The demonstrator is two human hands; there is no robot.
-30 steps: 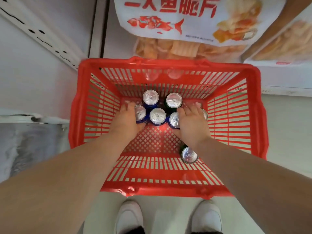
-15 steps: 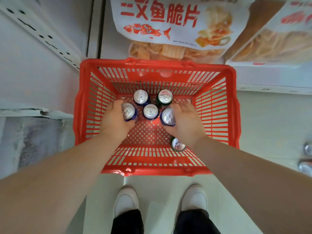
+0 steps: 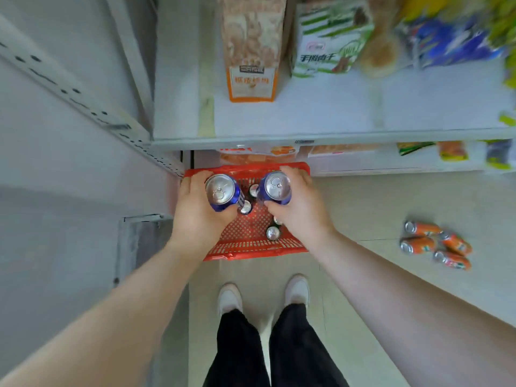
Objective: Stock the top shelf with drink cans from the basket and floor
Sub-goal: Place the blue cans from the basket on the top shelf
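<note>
My left hand is wrapped around 1 blue can, upright, silver top up, at frame center. My right hand grips a 2nd blue can the same way, just right of it; the 2 cans are apart. Both are held above the red basket on the floor at center. Cans left in basket: at least 4 tops visible between and below my hands, exact count unclear. 4 orange cans lie on their sides on the floor at right, well apart from the basket. White shelf fills upper center and right, with an orange-trim bag and a green-white bag on it. My white shoes sit at lower center.
</note>
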